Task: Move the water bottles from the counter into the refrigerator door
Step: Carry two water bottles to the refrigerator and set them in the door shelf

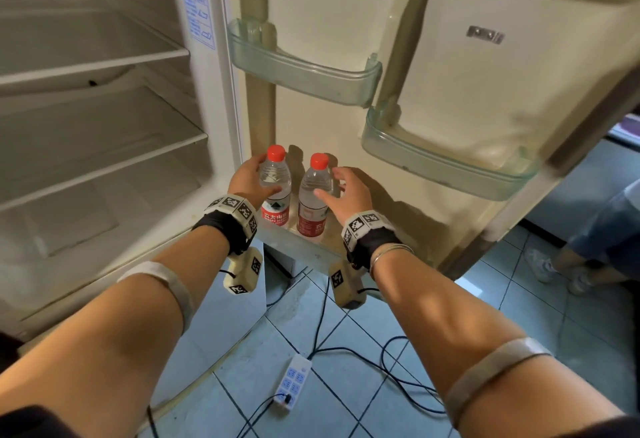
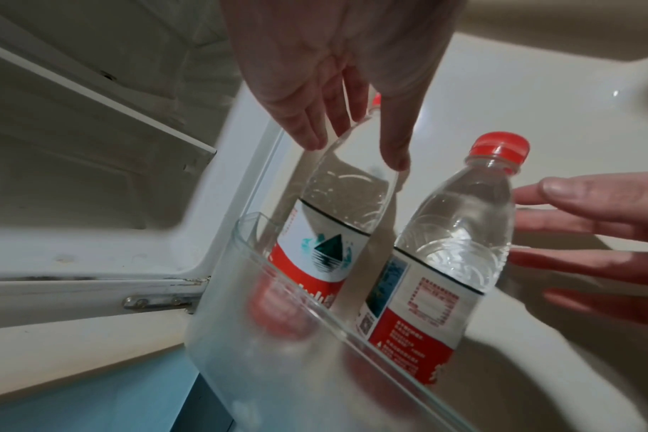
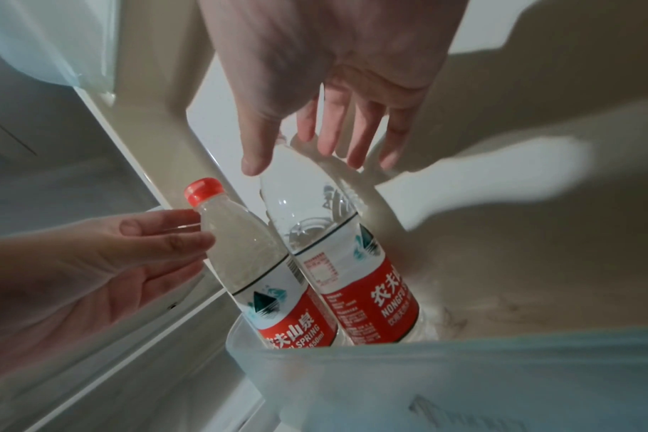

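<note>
Two clear water bottles with red caps and red-and-white labels stand upright side by side in the frosted bottom door bin (image 1: 277,242) (image 2: 278,365) (image 3: 463,380). My left hand (image 1: 258,176) (image 2: 352,146) brackets the shoulder of the left bottle (image 1: 275,188) (image 2: 337,210) (image 3: 248,251), thumb in front, fingers straight behind and relaxed. My right hand (image 1: 332,185) (image 3: 304,157) hovers beside the right bottle (image 1: 313,202) (image 2: 459,233) (image 3: 315,210), fingers spread and straight, with the thumb tip close to the bottle's shoulder. Neither hand grips a bottle.
Two clear door bins (image 1: 304,70) (image 1: 443,164) sit higher on the open door. Bare fridge shelves (image 1: 97,63) are on the left. A power strip (image 1: 292,382) and cables lie on the blue tiled floor. Another person's legs (image 1: 595,240) stand at right.
</note>
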A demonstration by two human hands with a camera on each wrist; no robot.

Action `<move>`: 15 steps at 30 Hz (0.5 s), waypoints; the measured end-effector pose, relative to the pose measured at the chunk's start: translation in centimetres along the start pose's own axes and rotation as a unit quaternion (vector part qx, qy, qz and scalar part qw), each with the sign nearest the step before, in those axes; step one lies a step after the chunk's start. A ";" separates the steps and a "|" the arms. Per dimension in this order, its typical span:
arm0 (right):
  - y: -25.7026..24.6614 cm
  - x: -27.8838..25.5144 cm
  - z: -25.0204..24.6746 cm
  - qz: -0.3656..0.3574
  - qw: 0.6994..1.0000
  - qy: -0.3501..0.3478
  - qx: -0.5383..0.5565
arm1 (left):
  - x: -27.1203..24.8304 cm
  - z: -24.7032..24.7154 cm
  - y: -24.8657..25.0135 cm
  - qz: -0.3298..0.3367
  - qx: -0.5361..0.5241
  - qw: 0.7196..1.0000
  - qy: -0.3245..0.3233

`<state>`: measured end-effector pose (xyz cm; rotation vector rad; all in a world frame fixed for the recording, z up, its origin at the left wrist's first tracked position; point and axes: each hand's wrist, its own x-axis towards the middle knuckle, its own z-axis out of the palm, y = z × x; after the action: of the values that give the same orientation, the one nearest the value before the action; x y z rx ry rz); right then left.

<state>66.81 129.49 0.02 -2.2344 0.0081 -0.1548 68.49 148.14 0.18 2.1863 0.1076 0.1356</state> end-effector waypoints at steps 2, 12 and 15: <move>-0.1 -0.6 -0.5 -0.010 1.000 -0.002 -0.005 | -0.9 0.0 0.1 -0.002 0.003 1.000 0.021; 1.1 -6.6 -5.8 -0.049 0.998 -0.026 0.015 | -9.1 3.2 3.6 0.030 -0.006 0.999 0.042; 3.2 -9.6 -8.1 -0.046 0.998 -0.037 0.020 | -12.6 5.9 5.2 0.037 -0.037 0.999 0.015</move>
<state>56.55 121.73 1.38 -2.1997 -0.1370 -0.1197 57.01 138.80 0.28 2.1157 0.0384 0.2104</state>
